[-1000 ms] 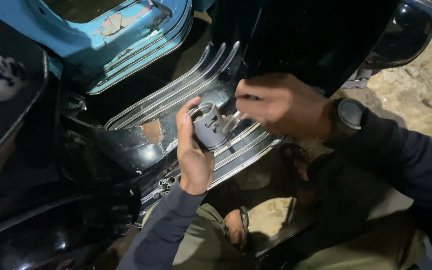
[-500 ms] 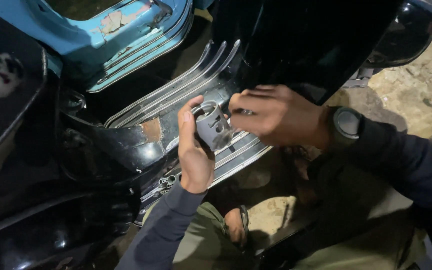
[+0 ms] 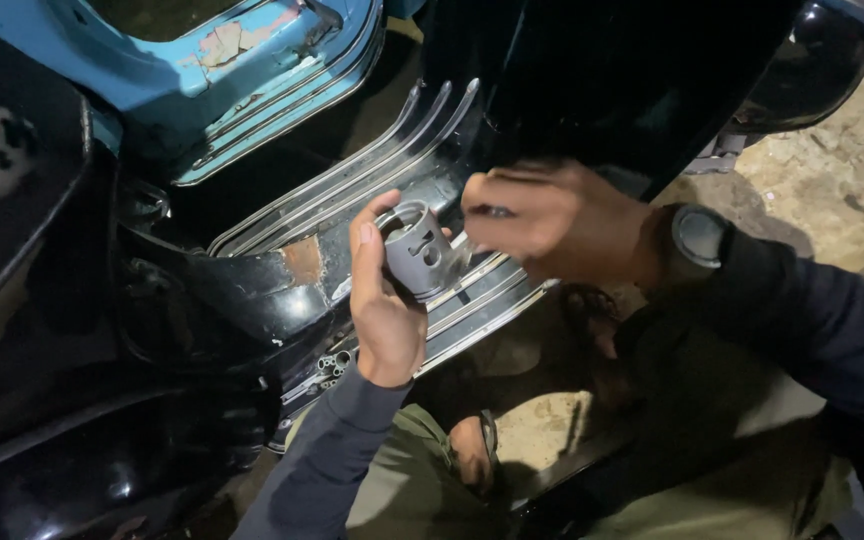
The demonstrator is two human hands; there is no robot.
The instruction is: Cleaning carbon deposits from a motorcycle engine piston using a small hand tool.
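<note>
A small grey metal piston (image 3: 418,250) is held in the left hand (image 3: 384,300), with the fingers curled behind it and the thumb set against its left side, so that the hand is clamped on it; its open end is turned up and to the left, and a round hole is seen in its side; it is held above the ribbed metal floorboard (image 3: 352,195) of a black scooter (image 3: 202,300), near the middle of the scene. The right hand (image 3: 552,220) is seen just right of the piston, blurred, with the fingers bent and drawn together; whether anything is pinched between them cannot be told, nor whether the piston is touched. A dark watch (image 3: 700,238) is worn on the right wrist, and dark sleeves are worn on both arms. A light blue scooter body (image 3: 202,70) with chipped paint is seen at the far left; sandy ground (image 3: 842,170) lies at the far right; olive trousers (image 3: 412,490) are seen at the near edge.
</note>
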